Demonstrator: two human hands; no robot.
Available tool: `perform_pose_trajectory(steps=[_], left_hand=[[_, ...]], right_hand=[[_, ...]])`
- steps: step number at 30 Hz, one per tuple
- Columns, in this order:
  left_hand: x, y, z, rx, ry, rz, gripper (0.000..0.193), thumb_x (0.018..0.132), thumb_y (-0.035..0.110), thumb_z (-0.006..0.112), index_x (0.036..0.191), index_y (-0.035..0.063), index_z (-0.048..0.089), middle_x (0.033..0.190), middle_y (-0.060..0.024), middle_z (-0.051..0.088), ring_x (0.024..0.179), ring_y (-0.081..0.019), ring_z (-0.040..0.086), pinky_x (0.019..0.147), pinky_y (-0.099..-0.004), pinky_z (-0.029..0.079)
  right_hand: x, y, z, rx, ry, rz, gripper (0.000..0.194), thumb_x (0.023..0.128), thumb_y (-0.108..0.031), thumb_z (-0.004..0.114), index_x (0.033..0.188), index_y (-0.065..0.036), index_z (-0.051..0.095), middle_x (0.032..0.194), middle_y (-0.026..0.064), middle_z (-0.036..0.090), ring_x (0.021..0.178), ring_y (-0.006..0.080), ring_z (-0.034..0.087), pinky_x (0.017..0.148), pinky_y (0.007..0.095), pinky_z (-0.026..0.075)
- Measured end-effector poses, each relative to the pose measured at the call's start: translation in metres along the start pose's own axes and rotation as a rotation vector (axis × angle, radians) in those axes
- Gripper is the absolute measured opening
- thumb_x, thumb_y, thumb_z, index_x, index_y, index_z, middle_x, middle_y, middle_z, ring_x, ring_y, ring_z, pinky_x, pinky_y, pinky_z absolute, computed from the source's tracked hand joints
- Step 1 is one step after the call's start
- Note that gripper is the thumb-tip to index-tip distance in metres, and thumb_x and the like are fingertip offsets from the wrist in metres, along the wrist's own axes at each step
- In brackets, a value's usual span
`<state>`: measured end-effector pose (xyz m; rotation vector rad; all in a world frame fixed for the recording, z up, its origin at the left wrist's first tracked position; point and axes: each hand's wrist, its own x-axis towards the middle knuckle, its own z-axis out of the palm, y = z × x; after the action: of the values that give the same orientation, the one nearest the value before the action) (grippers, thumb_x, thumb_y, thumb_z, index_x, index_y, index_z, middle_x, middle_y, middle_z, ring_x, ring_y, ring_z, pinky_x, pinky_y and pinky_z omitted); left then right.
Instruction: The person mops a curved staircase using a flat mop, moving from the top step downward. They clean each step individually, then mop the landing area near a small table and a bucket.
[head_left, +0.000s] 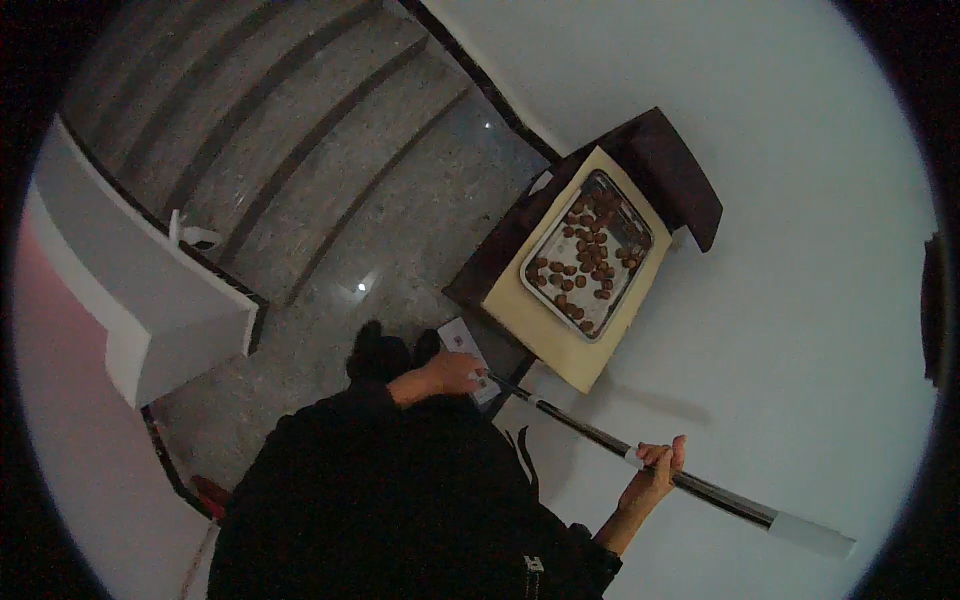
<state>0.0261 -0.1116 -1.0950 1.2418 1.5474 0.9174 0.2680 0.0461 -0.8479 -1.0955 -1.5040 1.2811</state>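
Observation:
A slim metal pole (577, 426) with pale joints runs slantwise from the middle of the view to the lower right, where it ends in a white sleeve (814, 534). My right hand (657, 471) is closed around it at a white joint, one finger sticking up. At the thin end of the pole is my left hand (455, 373), its fingers curled around that end. Behind the left hand shows a flat white piece (461, 339) with small printed marks; whether it is held or lies below cannot be told.
A dark wooden piece of furniture (675, 165) stands against the white wall (765, 315). On it lies a cream board (517, 304) bearing a metal tray (559, 319) of small round brown things. Grey steps (300, 112) spread at upper left, beside a low white wall (150, 225) holding a white fixture (196, 238).

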Motion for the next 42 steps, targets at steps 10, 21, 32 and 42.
perform_pose_trajectory(steps=[10,21,32,42], left_hand=[[-0.002,-0.011,-0.053,-0.015,-0.418,0.021,0.036,0.065,0.031,0.060,0.092,0.0073,0.054,0.086,-0.0125,0.057,0.079,-0.0297,0.055,0.067,-0.0405,0.043],[0.046,0.003,-0.055,-0.109,-0.507,-0.356,0.046,0.068,0.036,0.063,0.104,0.0093,0.050,0.090,-0.0121,0.059,0.078,-0.0277,0.058,0.066,-0.0385,0.045],[0.124,-0.062,0.098,-0.883,-0.716,-0.826,0.065,0.075,0.029,0.062,0.124,0.0012,0.029,0.100,-0.0174,0.055,0.074,-0.0255,0.059,0.057,-0.0352,0.050],[0.109,-0.070,0.344,-0.566,-0.709,-1.161,0.084,0.070,0.021,0.068,0.133,0.0117,0.013,0.106,-0.0155,0.048,0.084,-0.0287,0.057,0.068,-0.0452,0.050]], right_hand=[[-0.018,-0.079,0.087,-0.267,0.480,-0.085,0.053,0.083,-0.015,0.050,0.126,0.005,0.027,0.070,0.0053,0.050,0.071,0.0165,0.049,0.082,0.0362,0.039],[-0.041,-0.131,0.075,-0.321,0.687,-0.066,0.022,0.079,-0.013,0.057,0.093,-0.008,0.040,0.062,0.0015,0.043,0.059,0.0125,0.042,0.079,0.0408,0.041],[-0.153,-0.049,0.008,-0.315,1.108,0.140,0.015,0.081,-0.017,0.055,0.086,-0.011,0.043,0.072,0.0039,0.046,0.074,0.0208,0.046,0.085,0.0411,0.035],[-0.353,0.074,-0.052,0.264,1.450,0.740,0.049,0.084,-0.027,0.050,0.125,-0.006,0.034,0.120,0.0165,0.042,0.114,0.0335,0.035,0.100,0.0546,0.018]])
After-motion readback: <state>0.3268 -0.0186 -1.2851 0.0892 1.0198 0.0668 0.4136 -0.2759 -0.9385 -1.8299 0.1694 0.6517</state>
